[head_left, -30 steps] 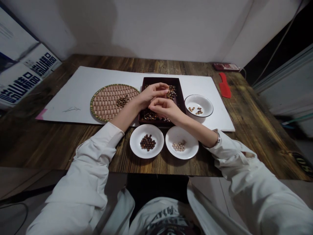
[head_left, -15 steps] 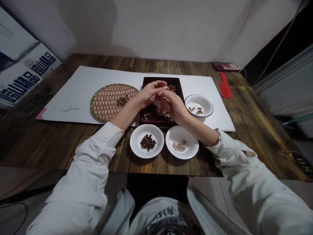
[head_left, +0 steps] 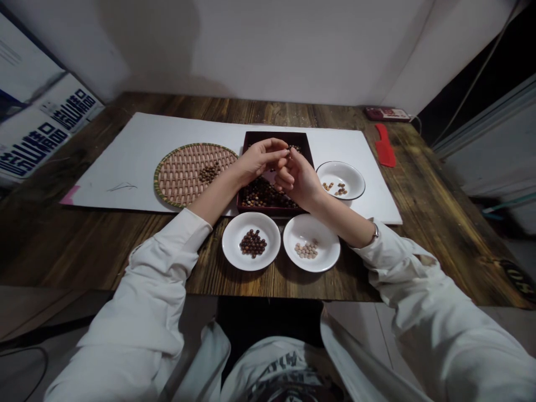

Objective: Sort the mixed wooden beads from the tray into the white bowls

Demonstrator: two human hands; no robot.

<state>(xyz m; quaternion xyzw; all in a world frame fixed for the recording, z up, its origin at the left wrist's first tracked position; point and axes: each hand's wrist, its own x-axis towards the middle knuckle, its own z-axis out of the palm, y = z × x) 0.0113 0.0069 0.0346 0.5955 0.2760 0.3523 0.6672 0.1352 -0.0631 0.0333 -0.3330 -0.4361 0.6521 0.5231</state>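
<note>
Slants the left forearm inward over the edge of a woven tray (head_left: 178,178); holds the left hand (head_left: 259,162) palm-inward above the dark box (head_left: 268,211), thumb and fingertips drawn narrow; has the mixed beads (head_left: 263,194) directly below, inside the box, about equally near either hand; brings the right hand (head_left: 300,180) in from the opposite side, fingers curled, tips nearly meeting the left's; cannot tell whether either pinches a bead; shows a white bowl (head_left: 355,181) just beyond, at right.
</note>
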